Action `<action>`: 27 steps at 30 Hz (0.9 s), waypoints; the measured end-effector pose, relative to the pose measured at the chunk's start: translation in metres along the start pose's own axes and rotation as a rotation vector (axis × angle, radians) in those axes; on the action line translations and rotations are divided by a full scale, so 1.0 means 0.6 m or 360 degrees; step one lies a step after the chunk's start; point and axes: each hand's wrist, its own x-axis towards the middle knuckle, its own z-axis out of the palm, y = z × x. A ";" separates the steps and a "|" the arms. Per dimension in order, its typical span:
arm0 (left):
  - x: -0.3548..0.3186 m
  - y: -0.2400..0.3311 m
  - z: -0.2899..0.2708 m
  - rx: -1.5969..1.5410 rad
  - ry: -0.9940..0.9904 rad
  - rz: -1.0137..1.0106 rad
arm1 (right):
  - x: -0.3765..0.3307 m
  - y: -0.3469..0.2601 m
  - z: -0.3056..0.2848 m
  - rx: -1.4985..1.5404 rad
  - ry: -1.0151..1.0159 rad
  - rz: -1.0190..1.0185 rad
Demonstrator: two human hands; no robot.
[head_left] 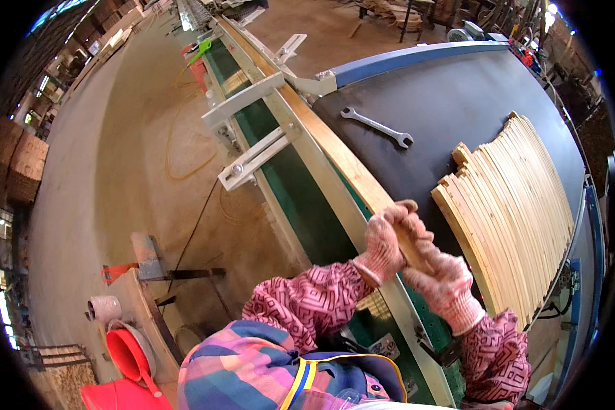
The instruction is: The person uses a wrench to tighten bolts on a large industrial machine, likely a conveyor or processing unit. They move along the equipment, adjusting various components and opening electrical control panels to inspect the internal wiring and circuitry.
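Note:
A long wooden strip (340,158) lies along the green conveyor belt (295,188), beside its pale metal guide rail (324,184). My left hand (384,244), in a pinkish knitted work glove, is closed around the strip near its close end. Just behind it, my right hand (449,290), gloved the same way, also grips that end. Fingers partly hide the strip there. To the right, many light wooden strips (512,219) lie side by side on a wide black belt (423,89). A double open-ended wrench (378,128) rests on that belt, beyond my hands.
Slotted metal brackets (256,160) cross over the green belt. A blue frame bar (416,60) edges the black belt's far side. At lower left a wooden bench (154,318) stands near a red scoop (131,355). A yellow hose (169,147) trails over the floor.

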 end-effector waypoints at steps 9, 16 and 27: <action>-0.007 -0.032 -0.066 -0.0158 -0.0124 -0.0064 | -0.020 0.027 0.045 -0.0121 -0.0078 0.0101; 0.016 0.008 0.010 -0.0053 0.0133 0.0121 | 0.033 0.013 0.014 0.0031 -0.0003 -0.0155; -0.021 -0.001 -0.019 0.0105 0.0216 -0.0162 | 0.003 0.003 0.040 -0.0310 -0.0149 0.0034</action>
